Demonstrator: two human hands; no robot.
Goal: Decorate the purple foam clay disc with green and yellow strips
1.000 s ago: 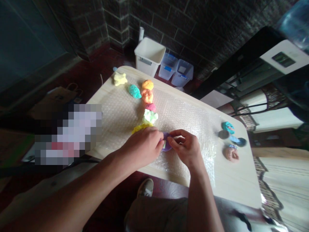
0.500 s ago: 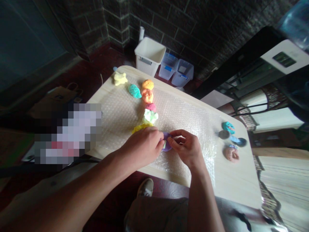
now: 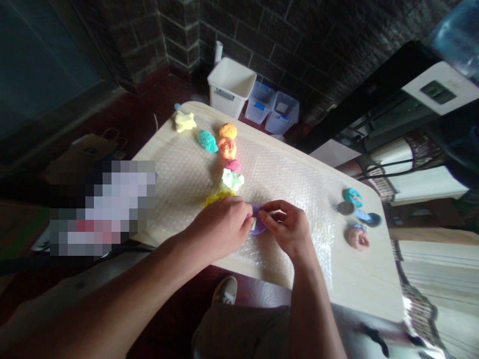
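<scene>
Since the frames just before, only the view had slid a touch, carrying the whole scene slightly leftward; both hands and every lump kept their places on the pale wood-topped bench (image 3: 374,284). The handwork, I judged, had neither advanced nor slipped visibly.

The flat purple clay-like disc (image 3: 259,227) sat at the near side, between the hands, above the clear bubble-wrap sheet (image 3: 288,174). The right hand (image 3: 285,223) pinched its right edge between thumb and forefinger. The left hand (image 3: 232,219) had its fingers curled inward beside a small pale green bit (image 3: 254,224); what its grip pinched, I couldn't tell.

I counted five lumps in a row running far to near: yellow-orange lump (image 3: 228,130), orange lump (image 3: 227,148), dark pink lump (image 3: 233,165), crumpled pale-green lump (image 3: 232,179) and bright yellow lump (image 3: 215,198). Left of them lay one teal lump (image 3: 207,140) and one knobbly pale yellow lump (image 3: 184,121). Far right sat one round turquoise piece (image 3: 353,197), one brownish-pink ring (image 3: 358,239) and two dark round pieces (image 3: 346,208).
</scene>
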